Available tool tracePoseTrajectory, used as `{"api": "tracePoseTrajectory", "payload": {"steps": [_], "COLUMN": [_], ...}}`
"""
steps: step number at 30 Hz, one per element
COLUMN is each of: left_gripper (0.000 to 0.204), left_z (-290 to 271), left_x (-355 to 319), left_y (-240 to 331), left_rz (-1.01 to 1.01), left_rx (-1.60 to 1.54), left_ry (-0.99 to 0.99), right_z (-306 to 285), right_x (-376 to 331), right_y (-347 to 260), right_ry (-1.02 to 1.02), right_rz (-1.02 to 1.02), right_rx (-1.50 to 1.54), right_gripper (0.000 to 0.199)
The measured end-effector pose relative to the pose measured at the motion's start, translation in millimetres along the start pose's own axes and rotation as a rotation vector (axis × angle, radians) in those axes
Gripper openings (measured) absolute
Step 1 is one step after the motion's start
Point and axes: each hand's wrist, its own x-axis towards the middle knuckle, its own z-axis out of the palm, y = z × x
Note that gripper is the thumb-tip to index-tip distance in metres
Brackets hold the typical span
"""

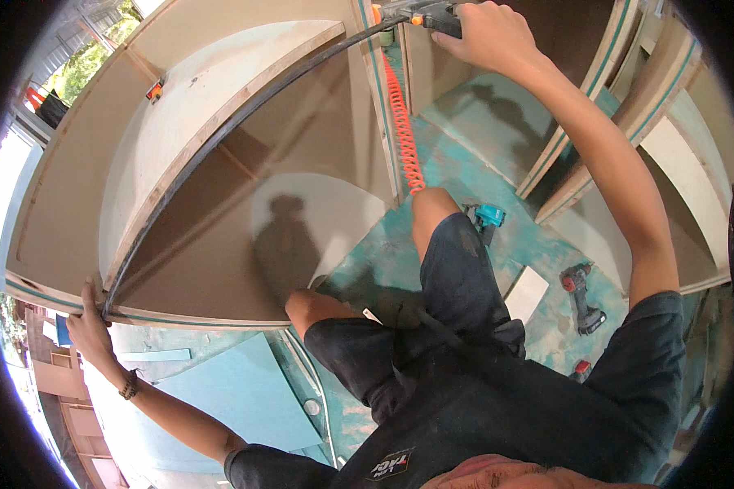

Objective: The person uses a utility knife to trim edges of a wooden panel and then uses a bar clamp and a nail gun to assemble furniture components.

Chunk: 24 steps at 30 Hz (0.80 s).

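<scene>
A long black bar clamp [442, 19] spans the open front of a curved wooden cabinet frame [363, 155]; its bar looks bent along the shelf edge. My right hand [497, 39], at the top of the view, is wrapped round the clamp's black grip, beside orange parts. At the lower left, my left hand [95, 332] closes round the other end of the bar, at the cabinet's corner. Its fingers are partly hidden there. Inside the cabinet runs a pale curved shelf [220, 81]. My knees are bent close to the cabinet's opening.
An orange coiled hose [401, 122] runs down beside my knee. On the teal-stained floor lie a teal power tool [489, 216], a cordless drill [581, 297] and a pale board [527, 293]. Light blue sheets [228, 407] lie at lower left. More wooden frames [665, 90] stand at right.
</scene>
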Motion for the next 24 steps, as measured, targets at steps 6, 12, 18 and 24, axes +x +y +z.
{"api": "tracePoseTrajectory", "payload": {"steps": [6,12,18,24], "left_gripper": [0.074,0.067,0.069,0.071], "left_z": [0.1,0.8,-3.7,4.6], "left_x": [-11.2,-21.7,-3.4,-1.0], "left_y": [16.5,25.0,-4.5,0.0], "left_rz": [0.016,-0.056,-0.132,-0.137], "left_rx": [-0.164,-0.229,-0.159,-0.124], "left_ry": [0.073,0.018,-0.133,-0.009], "right_z": [1.3,23.0,68.5,83.7], "right_x": [-3.2,-2.9,-2.7,-2.0], "right_y": [28.5,50.9,41.7,-26.1], "right_ry": [0.083,0.107,0.382,1.031], "right_rz": [-0.091,-0.139,0.242,0.19], "right_rx": [0.342,0.8,2.041,2.526], "right_gripper": [0.049,0.053,0.055,0.076]}}
